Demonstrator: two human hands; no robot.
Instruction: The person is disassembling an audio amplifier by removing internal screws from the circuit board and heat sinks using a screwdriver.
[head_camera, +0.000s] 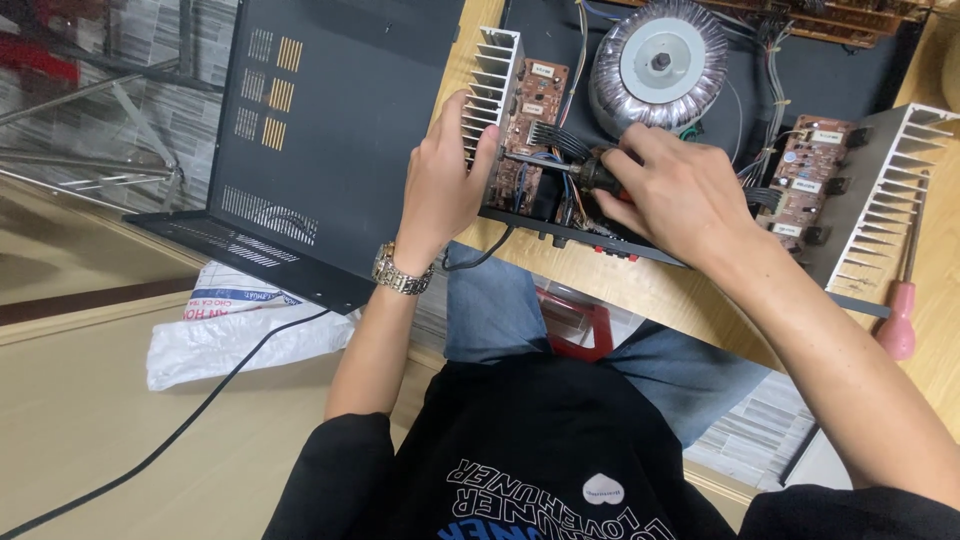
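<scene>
Wooden tabletop (690, 300) w/ light grain, evenly lit. Beige floor (90, 420) below, black cable (170, 440) running across it, white plastic bag (235, 335) nearby. Grey striped wall tiles (150, 60) top left, metal frame legs (100, 165) in front.

1. We see a finned aluminium heat sink (492, 85) standing upright along the brown circuit board (530, 130) at the open chassis's left edge.
2. A black-handled screwdriver (570, 170) lies level, its tip against that board.
</scene>
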